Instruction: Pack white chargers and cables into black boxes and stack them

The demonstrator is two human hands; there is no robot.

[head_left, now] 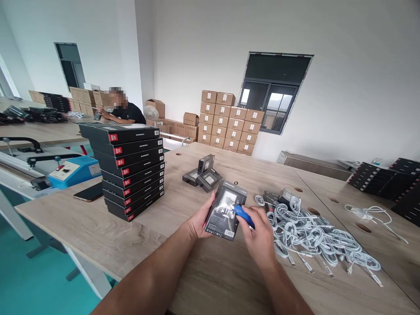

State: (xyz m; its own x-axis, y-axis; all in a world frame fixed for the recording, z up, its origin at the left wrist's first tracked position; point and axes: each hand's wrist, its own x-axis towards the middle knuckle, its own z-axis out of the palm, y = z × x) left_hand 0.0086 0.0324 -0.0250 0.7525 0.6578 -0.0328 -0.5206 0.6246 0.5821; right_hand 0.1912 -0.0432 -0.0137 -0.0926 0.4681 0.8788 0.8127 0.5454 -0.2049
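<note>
My left hand (201, 217) grips the left side of a black retail box (223, 224), tilted up above the table with its printed face towards me. In the middle of that face is a clear or shiny panel. A blue handheld tool (244, 215) is in my right hand (259, 234), its tip at the panel; I cannot tell what kind of tool it is. Right of my hand lies a heap of coiled white cables (315, 232). Several small black boxes (208, 179) rest on the table just beyond the held box.
A tall stack of flat black boxes (141, 170) stands at the left beside a black phone (88, 191). Further left is a blue machine (77, 171). A person (131, 114) sits behind. Cartons (226, 124) line the wall. More black boxes (374, 180) stand right.
</note>
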